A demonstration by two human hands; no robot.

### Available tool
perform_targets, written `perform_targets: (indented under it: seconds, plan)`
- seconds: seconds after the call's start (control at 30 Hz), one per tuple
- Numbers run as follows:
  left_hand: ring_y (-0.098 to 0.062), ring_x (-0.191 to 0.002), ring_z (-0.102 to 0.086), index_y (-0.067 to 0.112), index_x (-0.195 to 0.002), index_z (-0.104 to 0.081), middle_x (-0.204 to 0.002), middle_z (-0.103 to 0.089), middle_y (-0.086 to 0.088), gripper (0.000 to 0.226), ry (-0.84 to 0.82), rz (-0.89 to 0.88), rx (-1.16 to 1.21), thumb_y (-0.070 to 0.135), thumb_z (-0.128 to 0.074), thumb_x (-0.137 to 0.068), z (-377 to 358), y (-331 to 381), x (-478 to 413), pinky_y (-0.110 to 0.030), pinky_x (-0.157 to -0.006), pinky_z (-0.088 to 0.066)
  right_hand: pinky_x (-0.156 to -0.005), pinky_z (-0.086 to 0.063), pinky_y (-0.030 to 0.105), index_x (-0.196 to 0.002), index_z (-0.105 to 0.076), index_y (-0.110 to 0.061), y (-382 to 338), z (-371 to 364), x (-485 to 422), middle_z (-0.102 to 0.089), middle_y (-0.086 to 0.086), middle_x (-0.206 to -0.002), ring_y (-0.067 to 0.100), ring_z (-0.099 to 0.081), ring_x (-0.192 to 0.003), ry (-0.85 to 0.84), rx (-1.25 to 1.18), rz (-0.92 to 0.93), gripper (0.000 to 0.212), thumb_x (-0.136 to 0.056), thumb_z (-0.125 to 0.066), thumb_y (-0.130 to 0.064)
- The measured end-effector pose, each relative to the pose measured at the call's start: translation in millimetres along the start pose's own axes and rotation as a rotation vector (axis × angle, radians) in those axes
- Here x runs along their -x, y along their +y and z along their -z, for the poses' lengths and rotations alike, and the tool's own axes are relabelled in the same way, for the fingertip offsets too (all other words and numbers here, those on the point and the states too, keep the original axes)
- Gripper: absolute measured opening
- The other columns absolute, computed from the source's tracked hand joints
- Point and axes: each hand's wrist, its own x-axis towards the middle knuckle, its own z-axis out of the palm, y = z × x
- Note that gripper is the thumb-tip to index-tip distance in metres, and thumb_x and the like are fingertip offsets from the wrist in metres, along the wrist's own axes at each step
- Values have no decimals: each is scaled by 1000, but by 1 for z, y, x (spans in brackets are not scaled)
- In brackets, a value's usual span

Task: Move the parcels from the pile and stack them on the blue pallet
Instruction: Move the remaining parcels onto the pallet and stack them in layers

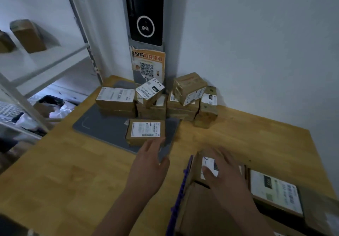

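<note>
A pile of several brown cardboard parcels point(152, 98) with white labels sits in the back corner of the wooden table point(64, 171). One small parcel point(145, 132) lies apart on a grey mat point(102, 124), just beyond the straight fingers of my left hand point(150, 164), which holds nothing. My right hand point(222, 171) lies flat on top of a labelled parcel point(208, 164) among the parcels stacked at the lower right. The blue pallet point(180, 193) shows only as a ridged edge along the left side of that stack. Another labelled parcel point(275, 191) lies on the stack to the right.
White walls close the corner behind the pile. A grey post with a dark screen point(145, 15) and an orange QR poster point(148, 65) stands behind it. A metal shelf rack point(45, 67) with boxes stands to the left, with a bin point(53, 107) beneath.
</note>
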Motion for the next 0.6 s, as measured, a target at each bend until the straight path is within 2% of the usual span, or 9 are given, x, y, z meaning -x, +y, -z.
perform_targets:
  seconds: [0.07,0.2,0.3,0.37,0.47,0.53,0.6]
  plan:
    - [9,-110,-32,32,-140,-41,-136,-43,16,50,-13,-11,25,24,-57,-94,5,-16,-8,-15,-90,-31,-117,-24,35,-146,-29,-41,-10,-9,-8,-8,-13,-160,11,-10,-148,-1,-32,1,52,-99,-50,-34]
    - [9,-109,-33,34,-140,-40,-131,-43,18,51,-72,8,76,23,-56,-94,2,-38,-25,-15,-90,-31,-118,-19,31,-149,-28,-35,-16,-19,-22,-11,-12,-160,9,-11,-147,1,-17,-32,56,-98,-51,-33]
    - [8,-110,-34,34,-140,-40,-131,-44,17,52,-90,7,103,22,-57,-93,-5,-52,-35,-15,-90,-32,-117,-24,34,-145,-29,-43,-19,-20,-36,-14,-12,-160,12,-19,-146,9,-31,-48,54,-98,-52,-31]
    - [8,-111,-34,34,-140,-40,-130,-44,17,52,-112,21,111,21,-58,-93,-7,-60,-41,-15,-91,-32,-111,-30,28,-137,-30,-51,-22,-21,-46,-19,-10,-158,12,-27,-142,12,-53,-43,50,-98,-52,-28]
    - [5,-111,-36,30,-140,-41,-133,-46,12,50,-164,28,83,21,-57,-93,-9,-73,-55,-14,-88,-31,-90,-35,13,-144,-35,-37,-24,-25,-71,-26,-9,-155,4,-38,-120,18,-78,-71,50,-99,-52,-24]
    - [-3,-117,-42,26,-140,-42,-136,-47,7,48,-193,34,57,20,-56,-94,-10,-82,-65,-14,-86,-30,-92,-32,17,-149,-33,-28,-20,-26,-96,-29,-6,-154,5,-38,-122,37,-77,-118,54,-99,-52,-25]
    - [-10,-123,-43,24,-140,-42,-138,-47,5,49,-224,44,46,19,-56,-94,-13,-88,-77,-15,-86,-30,-98,-33,23,-151,-30,-25,-11,-25,-124,-33,-1,-153,15,-39,-133,71,-79,-182,57,-98,-53,-28]
